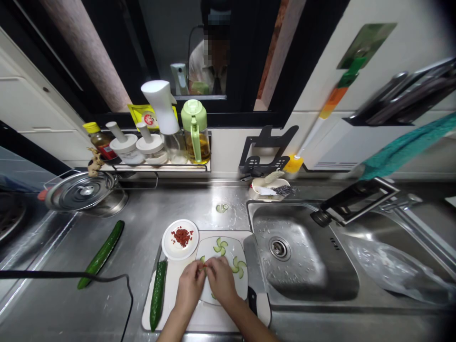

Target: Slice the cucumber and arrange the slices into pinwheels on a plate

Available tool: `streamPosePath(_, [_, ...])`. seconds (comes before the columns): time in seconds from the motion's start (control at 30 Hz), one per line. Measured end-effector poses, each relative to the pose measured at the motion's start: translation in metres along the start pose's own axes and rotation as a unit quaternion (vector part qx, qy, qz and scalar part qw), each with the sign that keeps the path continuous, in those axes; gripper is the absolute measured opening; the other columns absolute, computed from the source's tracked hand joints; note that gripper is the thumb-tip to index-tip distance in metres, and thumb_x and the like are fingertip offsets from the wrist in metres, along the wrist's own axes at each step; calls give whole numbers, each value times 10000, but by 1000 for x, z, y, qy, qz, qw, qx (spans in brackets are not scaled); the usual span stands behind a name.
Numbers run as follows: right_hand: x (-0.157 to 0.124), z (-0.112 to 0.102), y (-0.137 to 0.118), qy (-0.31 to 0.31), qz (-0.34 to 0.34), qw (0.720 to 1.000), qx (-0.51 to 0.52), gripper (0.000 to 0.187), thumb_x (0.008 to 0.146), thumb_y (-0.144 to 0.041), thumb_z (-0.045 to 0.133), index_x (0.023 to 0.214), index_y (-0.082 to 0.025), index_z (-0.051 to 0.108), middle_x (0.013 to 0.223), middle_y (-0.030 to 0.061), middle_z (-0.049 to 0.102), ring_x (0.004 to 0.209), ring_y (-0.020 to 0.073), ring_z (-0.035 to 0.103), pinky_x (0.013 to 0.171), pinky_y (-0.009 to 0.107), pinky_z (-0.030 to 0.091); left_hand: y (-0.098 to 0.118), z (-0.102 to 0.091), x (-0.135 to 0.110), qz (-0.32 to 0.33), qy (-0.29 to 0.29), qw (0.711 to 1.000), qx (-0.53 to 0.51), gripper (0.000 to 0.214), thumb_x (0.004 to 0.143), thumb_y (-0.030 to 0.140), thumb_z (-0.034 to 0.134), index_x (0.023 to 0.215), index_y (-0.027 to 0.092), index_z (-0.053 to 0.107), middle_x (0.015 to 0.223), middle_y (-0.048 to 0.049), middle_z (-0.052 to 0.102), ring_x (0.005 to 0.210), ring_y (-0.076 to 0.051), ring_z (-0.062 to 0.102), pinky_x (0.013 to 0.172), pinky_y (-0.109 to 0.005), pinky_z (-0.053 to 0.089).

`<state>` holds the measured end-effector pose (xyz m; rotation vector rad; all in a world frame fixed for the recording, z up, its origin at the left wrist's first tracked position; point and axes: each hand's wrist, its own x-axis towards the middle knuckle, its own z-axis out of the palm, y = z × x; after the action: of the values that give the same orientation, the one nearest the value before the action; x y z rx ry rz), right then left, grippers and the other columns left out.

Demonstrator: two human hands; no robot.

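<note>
Both hands meet over a white plate point(228, 251) that carries cucumber slices arranged in pinwheel shapes point(221, 246). My left hand point(190, 281) pinches with its fingertips at the plate's left part, near a green slice point(202, 259). My right hand point(221, 280) is closed too, fingertips touching those of the left. What they pinch is too small to name. The plate rests on a white cutting board point(171, 289), where a whole cucumber point(157, 294) lies along the left side. A small white dish point(180, 239) with red bits stands just behind.
A second cucumber point(101, 253) lies on the steel counter at left, by a black cable point(71, 275). A pot with lid point(83, 192) stands at back left, bottles on a rack point(160, 137) behind. The sink point(295, 256) is right of the board, a knife blade point(254, 270) beside the plate.
</note>
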<state>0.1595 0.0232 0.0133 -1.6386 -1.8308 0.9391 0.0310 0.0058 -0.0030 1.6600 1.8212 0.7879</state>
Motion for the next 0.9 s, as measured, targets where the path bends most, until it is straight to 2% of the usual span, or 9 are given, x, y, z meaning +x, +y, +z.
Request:
streamPosePath(0.23, [1,1,2,-4,-12,1000,1,173,777,-100,471,785,-213,601,769,29,606,857,203,501,729,284,370,-8,1,-1,29,-1,999,14,201,826,224,469,956,188,617,815,-45,664,780,-182,618,734,-316,489])
streamPosePath(0.53, [0,1,3,3,-15,1000,2,189,752,-76,484,798,-218,600,766,21,608,854,202,506,723,278,370,-14,1,0,117,15,991,59,207,870,238,463,805,190,654,726,-54,645,739,-184,600,710,-317,476])
streamPosePath(0.9, [3,-4,4,12,0,1000,8,171,766,-113,491,792,-222,621,775,28,627,871,208,519,755,297,383,-12,0,0,117,24,991,66,194,865,259,489,775,190,646,716,-47,647,719,-174,597,690,-296,460])
